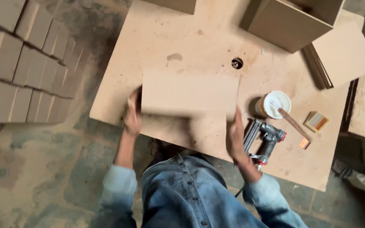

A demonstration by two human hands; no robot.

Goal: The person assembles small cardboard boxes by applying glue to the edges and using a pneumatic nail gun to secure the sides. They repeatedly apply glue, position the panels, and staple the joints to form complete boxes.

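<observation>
Far left: stacked boxes, flat brown fibreboard, in rows on the floor. L hand w/ grip closed on left edge of board, a plain rectangular fibreboard panel, smooth, matte, motion-blurred, held just above the tabletop at its near edge. R hand grips the board's right lower corner. Tabletop is a big dusty sheet w/ a round hole. Just right of R hand: nail gun, grey metal, red trim. Then glue pot, round, white, w/ stick leaning out, small block. Back right: open box, thin panels
</observation>
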